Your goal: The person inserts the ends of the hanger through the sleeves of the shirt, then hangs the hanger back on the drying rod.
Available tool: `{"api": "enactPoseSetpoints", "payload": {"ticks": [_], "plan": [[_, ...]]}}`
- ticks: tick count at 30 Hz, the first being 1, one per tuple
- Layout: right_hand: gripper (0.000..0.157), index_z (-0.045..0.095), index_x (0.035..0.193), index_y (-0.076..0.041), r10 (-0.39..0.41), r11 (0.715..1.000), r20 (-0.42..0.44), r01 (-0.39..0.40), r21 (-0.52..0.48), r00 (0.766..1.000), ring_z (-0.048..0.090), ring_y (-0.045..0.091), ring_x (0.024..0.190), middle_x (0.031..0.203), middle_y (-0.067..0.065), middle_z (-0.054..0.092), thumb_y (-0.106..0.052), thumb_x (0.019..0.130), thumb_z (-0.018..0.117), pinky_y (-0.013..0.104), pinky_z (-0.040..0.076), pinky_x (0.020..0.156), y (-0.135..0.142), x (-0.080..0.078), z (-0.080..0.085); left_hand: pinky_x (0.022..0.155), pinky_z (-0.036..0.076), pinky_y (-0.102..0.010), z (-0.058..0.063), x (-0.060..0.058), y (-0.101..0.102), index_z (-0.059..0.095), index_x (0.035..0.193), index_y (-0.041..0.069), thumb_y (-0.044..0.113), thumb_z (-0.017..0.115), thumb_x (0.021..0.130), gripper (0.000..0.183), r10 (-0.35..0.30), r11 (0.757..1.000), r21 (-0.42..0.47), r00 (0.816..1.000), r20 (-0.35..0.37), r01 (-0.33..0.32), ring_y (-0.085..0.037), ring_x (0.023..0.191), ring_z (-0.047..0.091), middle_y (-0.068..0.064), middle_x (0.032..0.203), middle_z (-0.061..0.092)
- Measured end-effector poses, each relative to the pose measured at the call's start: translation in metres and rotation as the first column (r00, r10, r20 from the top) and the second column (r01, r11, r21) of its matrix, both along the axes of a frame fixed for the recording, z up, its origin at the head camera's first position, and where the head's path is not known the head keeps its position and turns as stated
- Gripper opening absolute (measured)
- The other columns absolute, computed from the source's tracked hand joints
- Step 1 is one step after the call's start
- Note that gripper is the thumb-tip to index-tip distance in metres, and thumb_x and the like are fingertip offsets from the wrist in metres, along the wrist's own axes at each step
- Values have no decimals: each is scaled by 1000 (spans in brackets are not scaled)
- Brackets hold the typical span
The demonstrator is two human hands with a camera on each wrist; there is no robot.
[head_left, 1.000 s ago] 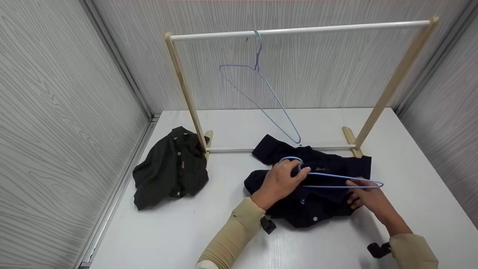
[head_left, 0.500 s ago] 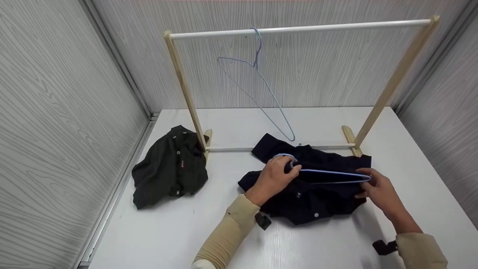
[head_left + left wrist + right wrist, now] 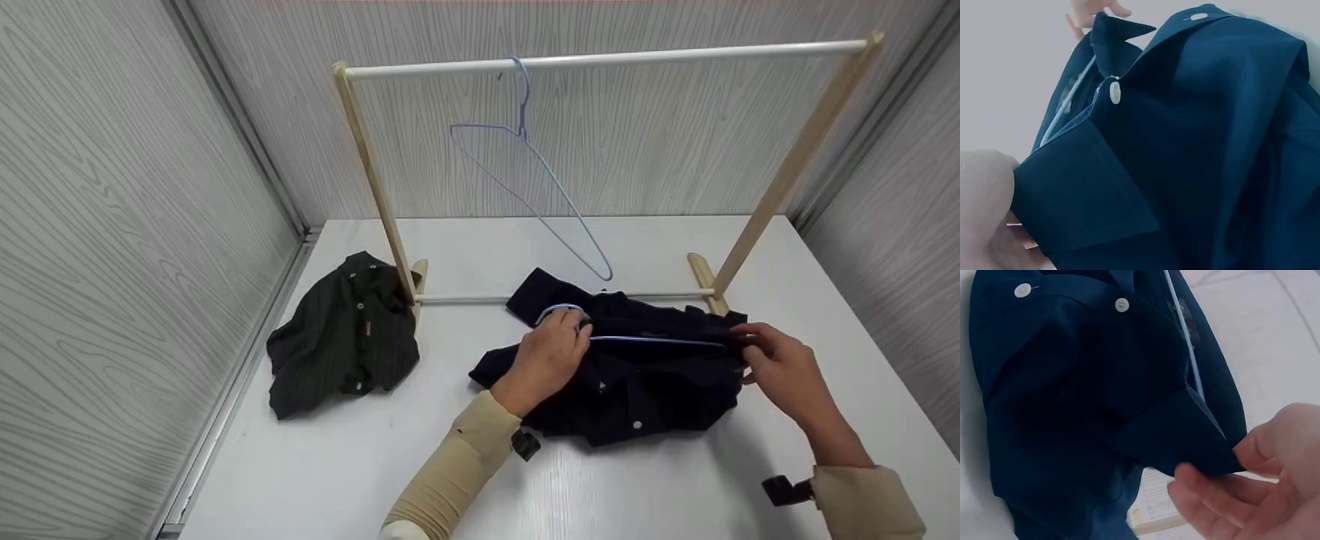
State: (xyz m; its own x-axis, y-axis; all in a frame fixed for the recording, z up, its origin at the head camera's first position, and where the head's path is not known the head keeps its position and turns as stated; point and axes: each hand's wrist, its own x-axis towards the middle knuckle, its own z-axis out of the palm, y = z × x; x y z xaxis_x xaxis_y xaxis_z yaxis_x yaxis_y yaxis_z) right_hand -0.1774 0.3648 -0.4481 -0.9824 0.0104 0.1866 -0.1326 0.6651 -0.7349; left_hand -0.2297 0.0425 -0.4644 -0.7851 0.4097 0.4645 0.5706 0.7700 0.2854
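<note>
A dark navy button shirt (image 3: 637,397) lies bunched on the table. My left hand (image 3: 551,352) grips a blue wire clothes hanger (image 3: 656,340) close to its hook, at the shirt's neck. The hanger's right arm runs inside the collar opening, and its tip is hidden in the cloth. My right hand (image 3: 787,367) pinches the right side of the shirt's collar. In the right wrist view, thumb and fingers hold the collar (image 3: 1185,433) beside the hanger wire (image 3: 1185,332). The left wrist view shows the shirt front with white buttons (image 3: 1115,93).
A clothes rack with a white rail (image 3: 637,60) and wooden posts (image 3: 799,165) stands behind the shirt. A second blue wire hanger (image 3: 559,184) hangs from the rail. Left of it, a dark green shirt (image 3: 345,337) lies against the rack's left foot.
The hanger in my left hand has moved left, and its right end has gone from above the shirt into the collar opening. My right hand has moved right and up, from the hanger to the collar.
</note>
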Motion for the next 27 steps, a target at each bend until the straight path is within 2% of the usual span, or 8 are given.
{"api": "enactPoseSetpoints", "payload": {"ticks": [4,6,11,14,17,19,23,27], "plan": [[27,65,117,3,-58,987,-124,76,141,991,56,-6,67,98,25,72,-10,99,51,15,47,56,-10,2,5,79,57,-24,-3,2,2,65,118,7,33,42,107,36,-27,999,-32,997,-73,24,-17,101,66,-7,111,66],[24,68,112,5,-71,972,-202,113,204,977,59,1,70,94,24,72,-9,97,55,18,44,57,-15,3,6,82,57,-24,-3,2,2,65,119,6,35,42,107,39,-48,999,-24,996,-76,46,-17,102,66,-7,111,66],[19,71,104,6,-50,939,-338,160,305,940,65,36,78,93,26,71,-3,92,60,44,50,63,-32,2,6,87,55,-22,1,4,6,67,120,6,38,46,105,42,-102,995,12,991,-81,103,-16,104,67,-7,112,69],[16,70,102,6,-2,923,-413,160,349,911,64,39,81,91,24,70,-2,90,63,55,50,66,-44,1,5,83,56,-20,5,5,10,69,117,9,39,46,105,40,-145,989,32,986,-81,148,-13,99,68,-5,110,69],[18,68,105,5,83,907,-495,140,397,865,62,38,80,91,22,68,2,88,65,51,51,65,-56,0,3,81,55,-20,10,7,14,70,111,11,39,46,105,37,-186,980,62,980,-65,190,-12,94,68,-2,108,69],[27,65,113,3,146,891,-525,119,438,839,61,36,79,94,21,65,6,86,66,48,52,63,-64,-1,2,80,55,-20,13,7,17,69,105,12,39,47,104,35,-205,975,78,977,-55,209,-11,90,67,-1,104,68],[39,65,119,-3,259,861,-498,36,507,827,60,31,83,99,18,60,11,83,67,44,52,63,-74,0,-1,74,50,-19,18,7,18,64,93,11,41,50,102,34,-267,955,132,964,-13,267,-10,79,58,1,90,61],[19,70,101,-6,332,864,-487,-54,500,808,59,25,88,101,14,60,-1,83,74,42,52,67,-77,2,-4,72,43,-16,19,6,15,61,88,10,43,55,99,35,-324,926,220,944,54,305,-10,77,52,1,86,56]]}}
